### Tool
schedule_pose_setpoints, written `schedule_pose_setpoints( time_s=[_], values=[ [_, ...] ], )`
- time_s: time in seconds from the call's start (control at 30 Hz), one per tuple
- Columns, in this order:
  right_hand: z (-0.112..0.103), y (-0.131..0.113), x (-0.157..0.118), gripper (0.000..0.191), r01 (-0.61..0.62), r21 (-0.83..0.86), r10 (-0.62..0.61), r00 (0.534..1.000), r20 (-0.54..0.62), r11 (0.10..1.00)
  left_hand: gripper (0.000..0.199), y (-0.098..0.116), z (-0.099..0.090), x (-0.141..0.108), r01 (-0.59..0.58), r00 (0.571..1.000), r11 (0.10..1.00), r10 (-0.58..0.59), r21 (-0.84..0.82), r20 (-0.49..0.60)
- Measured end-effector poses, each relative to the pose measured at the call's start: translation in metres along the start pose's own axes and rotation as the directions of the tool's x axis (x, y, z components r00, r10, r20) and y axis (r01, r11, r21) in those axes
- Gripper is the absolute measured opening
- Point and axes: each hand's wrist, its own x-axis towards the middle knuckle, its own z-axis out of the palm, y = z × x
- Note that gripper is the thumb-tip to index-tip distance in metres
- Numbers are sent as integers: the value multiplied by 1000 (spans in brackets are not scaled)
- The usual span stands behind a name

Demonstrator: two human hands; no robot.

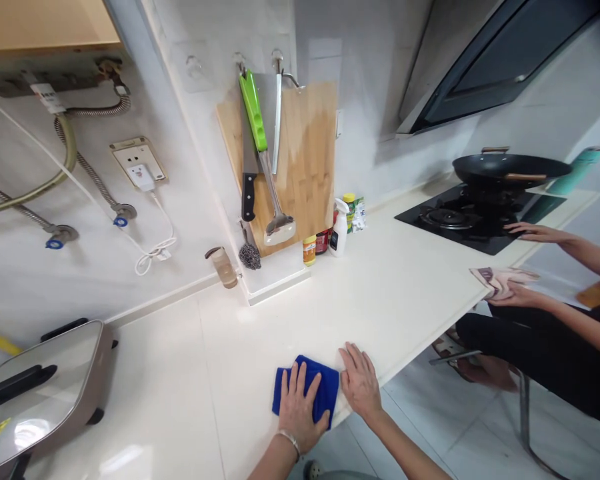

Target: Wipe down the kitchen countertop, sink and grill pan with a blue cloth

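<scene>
My left hand (300, 410), with a bracelet on its wrist, lies flat and spread on a folded blue cloth (324, 393). The cloth rests on the white countertop (380, 293) close to its front edge. Just right of the cloth, my right hand (361, 380) is laid on the counter with its fingers stretched out, holding nothing. At the right, another person's hand (517, 297) has a striped cloth (497, 280) at the counter edge. That person's other hand (535, 232) touches the edge by the stove.
An electric pan (45, 387) with a lid stands at left. A cup (223, 267), spray bottle (339, 230) and jars line the wall. A cutting board (310, 160), cleaver and spatula (267, 173) hang above. A wok (510, 167) sits on the gas stove (450, 217).
</scene>
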Motion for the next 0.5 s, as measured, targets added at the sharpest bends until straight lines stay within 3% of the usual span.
schedule_pose_setpoints(
  time_s=[0.3,0.5],
  values=[
    [-8,0,0,58,-27,25,25,997,77,999,74,-51,-38,-80,33,999,988,-27,148,-42],
    [-12,-3,3,56,-38,15,36,994,102,999,62,-110,-55,-95,140,990,966,-128,219,-65]
  ],
)
